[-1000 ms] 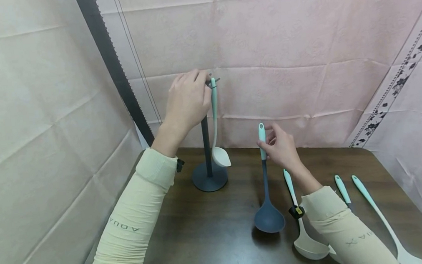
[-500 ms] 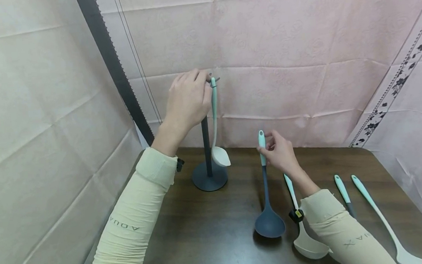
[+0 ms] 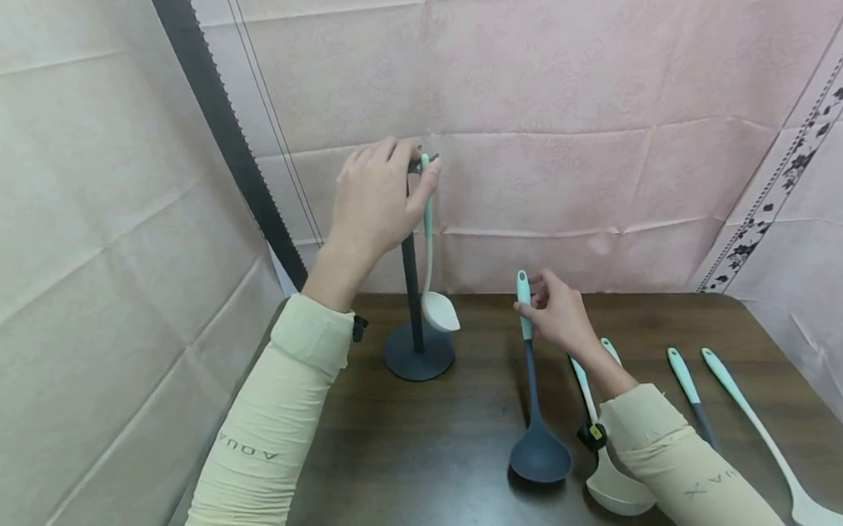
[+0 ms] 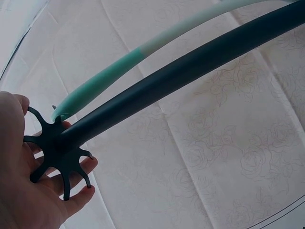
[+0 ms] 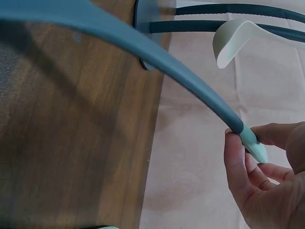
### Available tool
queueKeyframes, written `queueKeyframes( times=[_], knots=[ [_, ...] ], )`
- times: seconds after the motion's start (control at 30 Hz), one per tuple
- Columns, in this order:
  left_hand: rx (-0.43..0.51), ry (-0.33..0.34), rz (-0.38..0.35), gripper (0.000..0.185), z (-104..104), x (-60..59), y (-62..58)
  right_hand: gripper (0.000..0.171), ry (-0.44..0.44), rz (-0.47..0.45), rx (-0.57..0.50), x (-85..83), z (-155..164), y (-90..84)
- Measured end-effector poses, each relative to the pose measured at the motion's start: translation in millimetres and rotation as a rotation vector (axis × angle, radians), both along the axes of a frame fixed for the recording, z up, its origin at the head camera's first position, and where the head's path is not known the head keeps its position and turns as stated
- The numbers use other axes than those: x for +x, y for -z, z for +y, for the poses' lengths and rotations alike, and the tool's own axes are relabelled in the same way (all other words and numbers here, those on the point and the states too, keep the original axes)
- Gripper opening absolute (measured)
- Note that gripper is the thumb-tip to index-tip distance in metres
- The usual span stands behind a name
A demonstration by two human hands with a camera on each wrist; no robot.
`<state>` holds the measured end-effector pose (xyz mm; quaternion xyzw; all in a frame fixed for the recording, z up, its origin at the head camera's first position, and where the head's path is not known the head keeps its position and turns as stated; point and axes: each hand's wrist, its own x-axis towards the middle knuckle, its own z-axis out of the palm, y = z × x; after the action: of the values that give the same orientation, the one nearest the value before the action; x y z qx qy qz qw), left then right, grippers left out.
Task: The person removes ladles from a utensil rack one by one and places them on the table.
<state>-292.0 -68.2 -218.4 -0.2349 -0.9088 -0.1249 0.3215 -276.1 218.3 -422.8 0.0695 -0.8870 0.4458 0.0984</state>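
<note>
We're hanging utensils: white ladle w/ mint handle point(image 3: 431, 245) is hanging on dark hooked stand point(image 3: 413, 297), left hand point(image 3: 374, 200) gripping stand's top; right hand point(image 3: 557, 310) pinching dark grey ladle point(image 3: 535, 420), bowl on brown wooden table point(image 3: 424, 463); approx. four utensils left.

Three views: one from our head, one from each wrist.

From the head we look forward and down over both sleeves at the worktop point(image 3: 424, 463) and the cloth-hung wall behind it, taking in the whole scene from a little way back. Our left wrist view sits very close under the hooked top of the stand point(image 4: 59, 148), facing up along its pole toward the cloth. Our right wrist view looks close along the dark ladle point(image 5: 157, 52) across the worktop. All three views share the stand and the pale ladle point(image 3: 435, 295) hanging on it.
</note>
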Motion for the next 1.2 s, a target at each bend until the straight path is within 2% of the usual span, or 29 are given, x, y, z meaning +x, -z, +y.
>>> queueKeyframes(
  times=[0.27,0.5,0.9,1.2],
  knots=[
    [0.007,0.003,0.012,0.058,0.4,-0.1,0.2,0.041,0.004,-0.046,0.012,1.3,1.1,9.1],
    [0.008,0.002,0.006,0.059,1.0,-1.0,0.8,0.041,-0.007,-0.089,-0.027,-1.2,5.1,21.7],
    [0.013,-0.001,0.011,0.057,0.0,-0.8,0.0,0.045,0.004,-0.142,0.010,-5.8,12.3,43.0],
    [0.009,-0.002,0.007,0.058,0.5,-0.6,-0.1,0.047,-0.010,-0.233,0.020,-4.3,15.9,56.4]
  ],
)
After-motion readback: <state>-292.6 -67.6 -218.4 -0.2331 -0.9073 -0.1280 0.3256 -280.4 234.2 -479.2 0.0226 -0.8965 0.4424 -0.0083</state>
